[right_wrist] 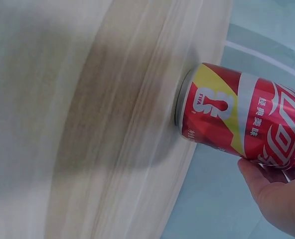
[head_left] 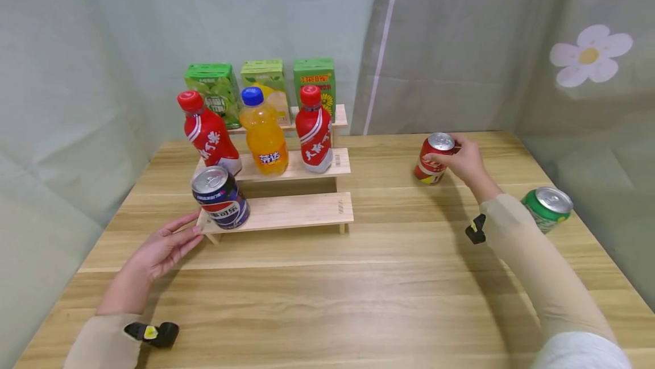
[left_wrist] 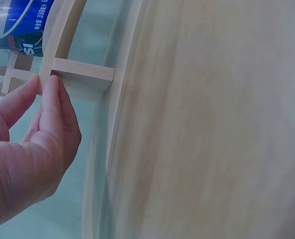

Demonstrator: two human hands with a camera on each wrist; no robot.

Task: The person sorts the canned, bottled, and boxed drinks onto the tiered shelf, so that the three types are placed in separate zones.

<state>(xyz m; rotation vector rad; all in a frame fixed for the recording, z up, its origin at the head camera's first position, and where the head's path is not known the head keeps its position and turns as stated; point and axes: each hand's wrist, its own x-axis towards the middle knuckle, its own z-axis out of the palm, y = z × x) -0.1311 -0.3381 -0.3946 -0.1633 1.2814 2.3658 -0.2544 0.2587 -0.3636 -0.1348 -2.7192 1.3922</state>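
My left hand (head_left: 162,248) pinches the left end of the lowest step of a wooden tiered shelf (head_left: 294,211), thumb above and fingers below in the left wrist view. Just beside it, a dark blue Pepsi can (head_left: 225,207) stands on that step. Out to the right, my right hand (head_left: 467,160) grips a red Coca-Cola can (head_left: 427,160) around its upper part. In the right wrist view the can's base (right_wrist: 185,99) is close over the wooden table, with thumb and fingers on opposite sides.
Two red-capped bottles (head_left: 314,130) and an orange soda bottle (head_left: 266,136) fill the middle step. Green drink cartons (head_left: 212,87) line the top step. A green can (head_left: 546,210) stands at the table's (head_left: 358,301) right, partly behind my right forearm. Curtains hang behind.
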